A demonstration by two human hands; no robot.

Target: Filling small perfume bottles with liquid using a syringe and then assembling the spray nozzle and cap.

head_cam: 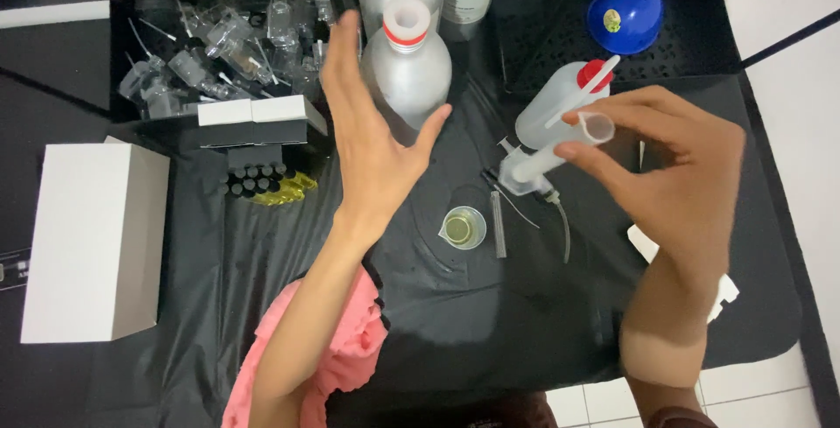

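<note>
Syringe (556, 155) pinched in right hand (678, 178); left hand (372, 126) spread beside bottle (408, 65).

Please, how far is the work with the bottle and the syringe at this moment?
Done: the small cup on the black sheet already holds yellowish liquid. In hand: the right hand grips the syringe, and the left hand is open beside the uncapped bottle, not yet gripping it. Left: the small glass bottles in the tray look unfilled.
</note>
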